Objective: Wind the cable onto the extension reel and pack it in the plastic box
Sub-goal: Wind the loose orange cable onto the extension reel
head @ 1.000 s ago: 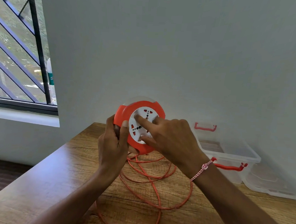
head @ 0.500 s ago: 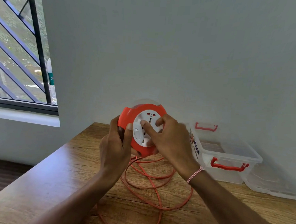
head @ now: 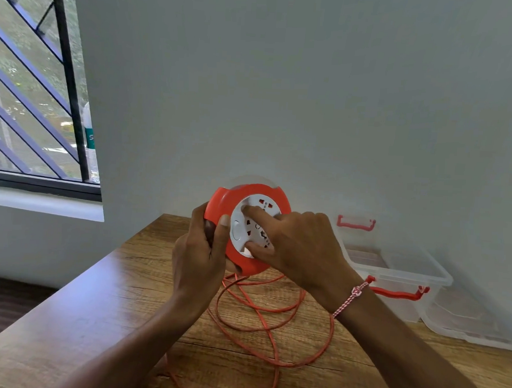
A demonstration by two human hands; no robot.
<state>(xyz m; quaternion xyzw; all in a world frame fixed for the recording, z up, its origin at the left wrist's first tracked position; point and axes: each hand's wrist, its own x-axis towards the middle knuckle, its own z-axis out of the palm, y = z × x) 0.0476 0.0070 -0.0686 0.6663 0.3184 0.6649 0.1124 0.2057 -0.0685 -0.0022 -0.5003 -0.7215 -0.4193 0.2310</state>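
At the far left, a barred window with a dark metal grille. Tucked against its frame stands a clear plastic bottle with a green label. One white letter, "S", reads on it; the rest is cut off by the wall edge.

Moving in over the brown wood-grain counter, here is the left hand. It is clamped on the left edge of the round orange plastic extension reel with a white socket face, fingers wrapped behind and thumb laid flat across the orange front rim. The extension reel is held upright in the air, just above the counter, its face turned towards the camera. Any marks on the white face are too small to read.

Now the right hand, with a red-and-white braided thread at the wrist. Its forefinger presses the top of the white face, its thumb the lower part, pinching that centre disc between them; the other fingers are curled in.

Below, the thin orange cable lies in loose loops on the counter, running up under the extension reel.

Further right, against the wall, sits the clear plastic box with red handles, open-topped. A clear plastic lid lies flat just beside it.
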